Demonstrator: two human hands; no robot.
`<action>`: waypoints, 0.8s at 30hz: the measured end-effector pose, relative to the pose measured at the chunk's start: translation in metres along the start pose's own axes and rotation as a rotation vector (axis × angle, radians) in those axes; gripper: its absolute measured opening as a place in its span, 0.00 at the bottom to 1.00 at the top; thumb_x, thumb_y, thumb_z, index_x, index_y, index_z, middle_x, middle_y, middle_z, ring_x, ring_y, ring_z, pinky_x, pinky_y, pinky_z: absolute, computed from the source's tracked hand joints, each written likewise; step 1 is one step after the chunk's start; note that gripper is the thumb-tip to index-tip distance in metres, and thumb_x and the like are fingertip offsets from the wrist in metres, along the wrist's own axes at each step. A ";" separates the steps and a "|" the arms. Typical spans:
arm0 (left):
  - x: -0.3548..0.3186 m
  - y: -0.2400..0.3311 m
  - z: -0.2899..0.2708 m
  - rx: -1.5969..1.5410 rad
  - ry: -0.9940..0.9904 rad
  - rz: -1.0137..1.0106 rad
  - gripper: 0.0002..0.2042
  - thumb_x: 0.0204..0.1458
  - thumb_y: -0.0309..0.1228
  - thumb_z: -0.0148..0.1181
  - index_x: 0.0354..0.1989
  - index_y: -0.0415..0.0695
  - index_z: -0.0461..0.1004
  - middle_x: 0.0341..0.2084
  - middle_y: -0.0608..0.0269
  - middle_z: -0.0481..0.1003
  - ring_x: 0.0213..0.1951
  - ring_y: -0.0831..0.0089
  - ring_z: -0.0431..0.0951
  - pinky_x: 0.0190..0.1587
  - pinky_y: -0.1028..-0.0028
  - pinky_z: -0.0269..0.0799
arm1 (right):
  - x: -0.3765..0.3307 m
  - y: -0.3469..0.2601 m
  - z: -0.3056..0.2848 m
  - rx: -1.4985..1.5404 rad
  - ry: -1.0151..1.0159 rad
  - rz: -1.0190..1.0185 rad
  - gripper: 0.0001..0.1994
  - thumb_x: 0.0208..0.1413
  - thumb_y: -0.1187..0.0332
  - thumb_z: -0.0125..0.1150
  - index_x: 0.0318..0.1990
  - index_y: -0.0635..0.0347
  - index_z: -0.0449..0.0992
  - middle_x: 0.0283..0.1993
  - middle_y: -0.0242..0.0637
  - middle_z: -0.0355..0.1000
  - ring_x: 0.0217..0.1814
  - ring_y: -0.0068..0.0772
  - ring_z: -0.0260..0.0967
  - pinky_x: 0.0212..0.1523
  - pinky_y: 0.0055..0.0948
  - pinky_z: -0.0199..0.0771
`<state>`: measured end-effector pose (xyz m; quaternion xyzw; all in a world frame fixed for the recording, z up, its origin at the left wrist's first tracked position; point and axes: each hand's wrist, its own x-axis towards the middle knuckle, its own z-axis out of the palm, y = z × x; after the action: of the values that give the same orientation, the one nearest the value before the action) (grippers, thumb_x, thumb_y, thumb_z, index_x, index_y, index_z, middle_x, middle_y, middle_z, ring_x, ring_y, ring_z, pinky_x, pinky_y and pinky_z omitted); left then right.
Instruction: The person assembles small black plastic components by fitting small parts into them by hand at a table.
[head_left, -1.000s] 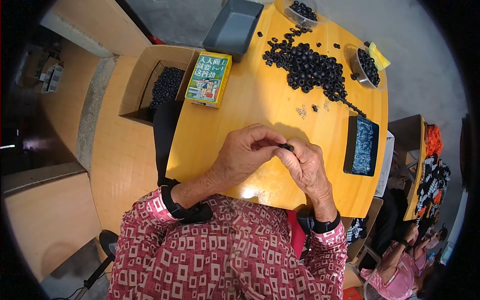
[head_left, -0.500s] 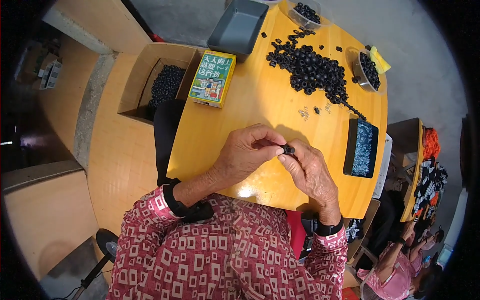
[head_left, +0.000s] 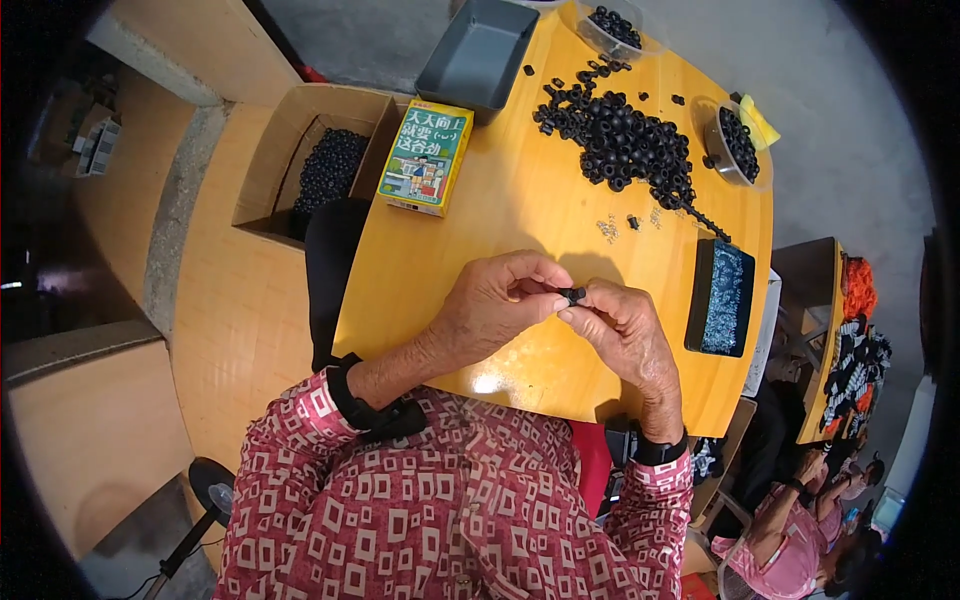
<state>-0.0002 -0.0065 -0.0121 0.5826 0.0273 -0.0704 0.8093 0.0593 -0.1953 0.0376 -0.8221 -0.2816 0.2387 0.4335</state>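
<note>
Where your two hands meet over the round yellow wooden bench [head_left: 470, 230], the small black ring-shaped part [head_left: 573, 295] sits pinched between them, mid-bench, just above the near edge. Your left hand [head_left: 497, 310] has its grip clamped on the part w/ thumb and fingertips; your right hand [head_left: 622, 335] is closed on it from the other side. Most of the part is hidden by fingers, so its exact shape is hard to tell.

Farther out lies the loose pile of black ring parts [head_left: 625, 145], well apart from your hands. The black tray of shiny small metal bits [head_left: 722, 298] sits just right of your right hand; contents too small to make out. Grey plastic bin [head_left: 478, 55] is cut off at the top edge. The open cardboard box of black parts [head_left: 310, 165] stands left of the bench, beside the green-yellow printed carton [head_left: 426, 158].
</note>
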 end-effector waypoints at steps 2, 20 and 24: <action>0.001 0.002 0.000 0.006 -0.004 0.003 0.10 0.53 0.21 0.60 0.43 0.35 0.77 0.34 0.66 0.77 0.37 0.83 0.76 0.42 0.82 0.73 | 0.000 0.002 0.001 0.058 0.027 -0.027 0.09 0.55 0.70 0.65 0.33 0.68 0.74 0.24 0.40 0.66 0.24 0.32 0.65 0.28 0.28 0.67; 0.004 0.007 0.003 0.072 0.020 -0.142 0.08 0.52 0.24 0.63 0.39 0.36 0.77 0.32 0.68 0.77 0.35 0.84 0.76 0.40 0.81 0.73 | -0.003 -0.026 0.001 -0.641 0.285 -0.283 0.25 0.44 0.62 0.72 0.50 0.62 0.75 0.33 0.41 0.69 0.34 0.43 0.70 0.37 0.37 0.71; 0.004 0.010 0.003 0.145 0.076 -0.080 0.07 0.51 0.27 0.64 0.36 0.38 0.78 0.27 0.67 0.78 0.30 0.84 0.76 0.36 0.81 0.73 | -0.006 -0.025 -0.002 -0.548 0.264 -0.265 0.18 0.49 0.66 0.69 0.46 0.65 0.77 0.33 0.42 0.71 0.33 0.42 0.71 0.36 0.35 0.72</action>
<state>0.0048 -0.0067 -0.0025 0.6403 0.0759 -0.0824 0.7599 0.0504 -0.1886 0.0613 -0.8883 -0.3809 -0.0131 0.2563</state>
